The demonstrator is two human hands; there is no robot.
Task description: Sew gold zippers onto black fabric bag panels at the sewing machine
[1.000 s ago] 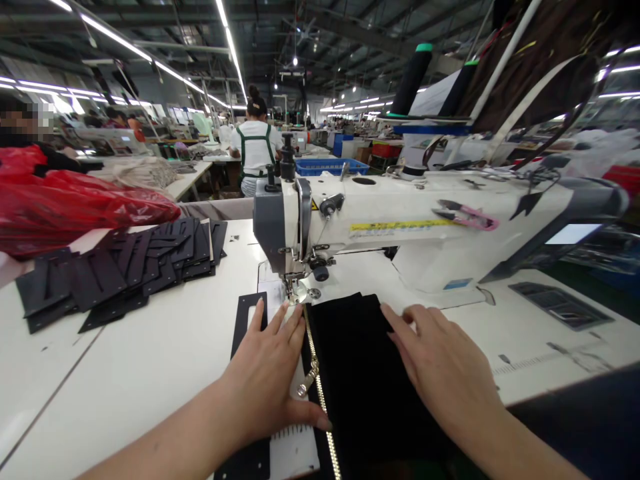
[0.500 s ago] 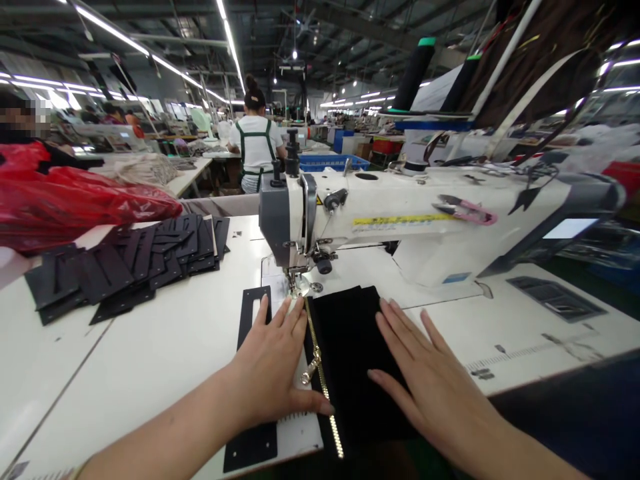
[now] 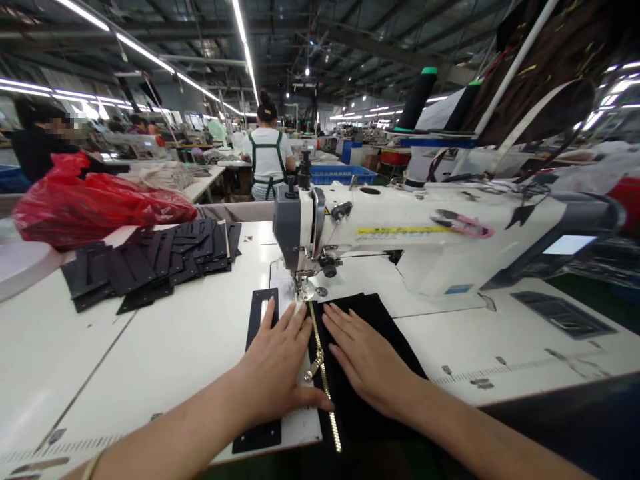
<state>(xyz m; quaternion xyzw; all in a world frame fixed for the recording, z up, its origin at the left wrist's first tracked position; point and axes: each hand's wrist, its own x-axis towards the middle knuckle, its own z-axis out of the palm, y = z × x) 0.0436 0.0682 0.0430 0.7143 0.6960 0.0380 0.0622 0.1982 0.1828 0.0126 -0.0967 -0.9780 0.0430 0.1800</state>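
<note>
Black fabric (image 3: 370,407) lies on the sewing machine bed, with a gold metal zipper (image 3: 326,390) running along its left part. Its zipper pull (image 3: 314,367) hangs toward the left. My left hand (image 3: 277,363) rests flat, fingers apart, over the zipper's left edge and a black slotted panel (image 3: 254,323); the thumb reaches across the zipper teeth. Just right of the zipper, my right hand (image 3: 367,357) presses flat on the fabric with fingers stretched out. Beyond both hands' fingertips is the presser foot (image 3: 301,288) of the white sewing machine (image 3: 425,227); the fabric's top edge is close to it.
Several black slotted panels (image 3: 150,263) are piled on the table at left. A red plastic bag (image 3: 100,203) lies behind them. Pink-handled thread snips (image 3: 465,225) rest against the machine arm. Thread cones (image 3: 419,100) stand above. A co-worker (image 3: 269,150) is ahead, facing away.
My right hand has moved left across the fabric, from its right edge to beside the zipper. My left hand stays by the zipper. The view has shifted slightly.
</note>
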